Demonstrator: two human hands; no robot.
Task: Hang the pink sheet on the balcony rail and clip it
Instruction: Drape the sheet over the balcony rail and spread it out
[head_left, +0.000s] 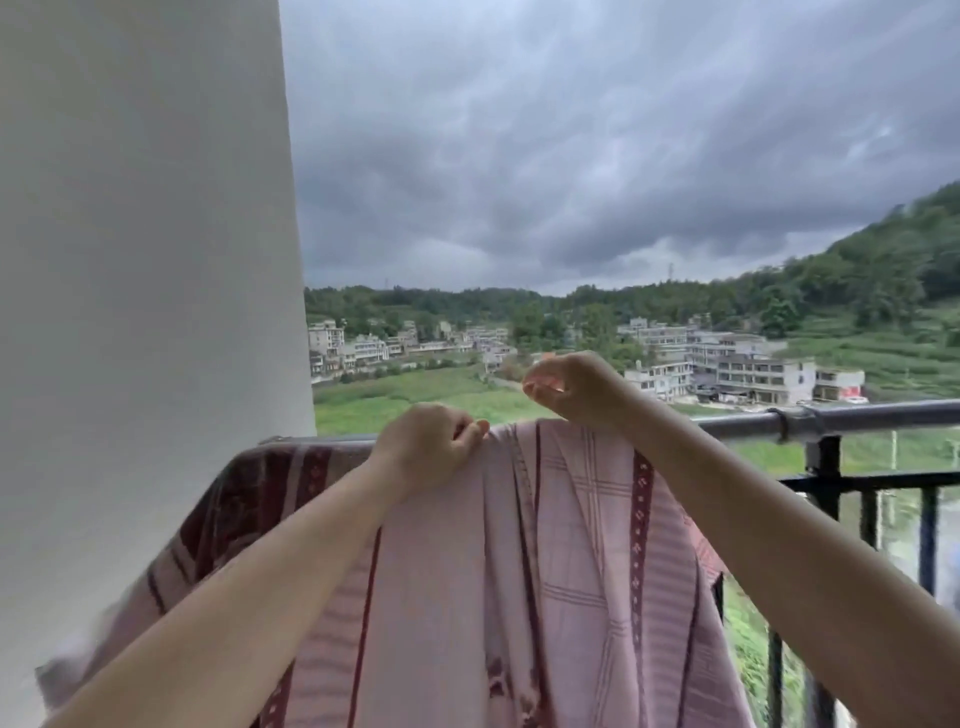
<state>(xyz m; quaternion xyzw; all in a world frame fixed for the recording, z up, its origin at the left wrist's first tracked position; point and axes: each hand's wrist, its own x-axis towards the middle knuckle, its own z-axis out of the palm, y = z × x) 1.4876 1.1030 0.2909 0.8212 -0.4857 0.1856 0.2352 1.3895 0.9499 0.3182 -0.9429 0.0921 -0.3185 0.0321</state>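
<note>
The pink sheet (519, 561), striped in dark red with a faint check pattern, hangs draped over the black balcony rail (857, 418) and falls toward me. My left hand (431, 447) pinches the sheet's top fold at the rail. My right hand (576, 387) hovers just above the rail with its fingers curled together; something small and pinkish may sit between the fingertips, but I cannot tell what. No clip is clearly visible.
A broad white pillar (145, 312) stands at the left, touching the sheet's left end. Black vertical bars (826, 493) run under the rail at the right. Beyond lie green fields, buildings and a dark cloudy sky.
</note>
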